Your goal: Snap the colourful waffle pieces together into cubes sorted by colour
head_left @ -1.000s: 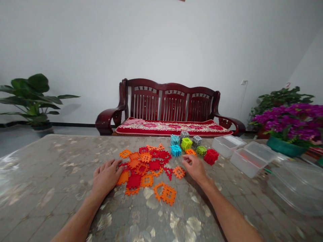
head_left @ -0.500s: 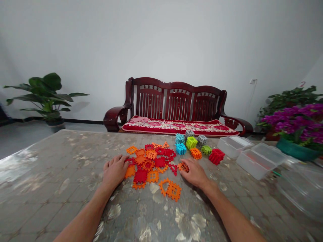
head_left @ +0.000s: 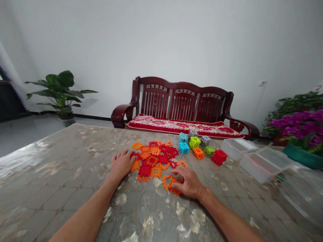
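Observation:
A loose heap of flat red and orange interlocking tiles (head_left: 163, 159) with notched edges lies on the table. At the heap's left side rests my left hand (head_left: 122, 164), palm down with fingers stretched out, touching the tiles at that edge. My right hand (head_left: 188, 182) is over two orange tiles (head_left: 167, 182) at the near side, thumb and fingers apart; it partly covers the right one. Whether its fingertips touch that tile I cannot tell. Just beyond this hand an orange triangular tile (head_left: 182, 163) lies by the heap.
Several tile stacks stand behind, among them a blue one (head_left: 184, 148), a lime one (head_left: 194, 142) and a red one (head_left: 219, 157). Clear plastic boxes (head_left: 254, 164) are at the right, near purple flowers (head_left: 299, 127). A wooden bench (head_left: 183, 104) stands beyond the patterned table (head_left: 75, 174).
My right hand has left the orange triangular tile beside the heap and moved nearer, over the two orange tiles. My left hand stays at the heap's left edge. The view has swung slightly left.

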Demonstrator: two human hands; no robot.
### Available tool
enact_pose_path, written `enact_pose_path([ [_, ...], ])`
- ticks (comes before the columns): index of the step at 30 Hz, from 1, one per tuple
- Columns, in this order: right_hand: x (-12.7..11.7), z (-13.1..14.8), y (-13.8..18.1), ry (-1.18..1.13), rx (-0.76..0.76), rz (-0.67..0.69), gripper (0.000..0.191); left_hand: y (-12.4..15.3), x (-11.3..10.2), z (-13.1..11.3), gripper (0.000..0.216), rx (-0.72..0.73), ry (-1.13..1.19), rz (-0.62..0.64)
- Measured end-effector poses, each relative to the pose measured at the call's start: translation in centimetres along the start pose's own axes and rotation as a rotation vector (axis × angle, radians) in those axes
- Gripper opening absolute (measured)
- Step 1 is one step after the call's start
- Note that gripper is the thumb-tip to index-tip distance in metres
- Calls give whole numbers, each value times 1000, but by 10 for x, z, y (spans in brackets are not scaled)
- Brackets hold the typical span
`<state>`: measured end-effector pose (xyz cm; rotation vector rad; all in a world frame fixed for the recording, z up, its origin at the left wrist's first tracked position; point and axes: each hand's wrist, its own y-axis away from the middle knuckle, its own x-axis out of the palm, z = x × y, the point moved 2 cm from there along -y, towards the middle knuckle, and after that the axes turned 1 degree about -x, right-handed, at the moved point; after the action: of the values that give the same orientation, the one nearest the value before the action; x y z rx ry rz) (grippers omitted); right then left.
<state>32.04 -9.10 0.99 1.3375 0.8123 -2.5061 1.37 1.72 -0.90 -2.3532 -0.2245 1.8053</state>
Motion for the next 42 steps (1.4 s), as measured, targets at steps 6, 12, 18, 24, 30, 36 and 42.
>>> enact_pose_path([
  [6, -6, 7, 13, -8, 0, 117, 45, 0, -1, 0, 45, -3, -13, -3],
  [12, -5, 0, 9, 3, 59, 31, 52, -1, 1, 1, 44, -3, -31, 2],
  [18, -10, -23, 7, -23, 171, -195, 25, -1, 0, 0, 44, 3, -33, -4],
  [24, -31, -66, 9, 69, 290, -536, 8, -1, 3, 2, 44, 7, -24, -16],
  [30, -32, -94, 15, 73, 323, -501, 24, -1, 4, 3, 45, 9, -29, -20],
  [36, -26, -99, 17, 124, 457, -450, 30, -2, 4, 3, 45, 14, -44, -25],
  [42, -23, -98, 9, 221, 425, -282, 48, -2, 5, 4, 45, 11, -29, -24],
])
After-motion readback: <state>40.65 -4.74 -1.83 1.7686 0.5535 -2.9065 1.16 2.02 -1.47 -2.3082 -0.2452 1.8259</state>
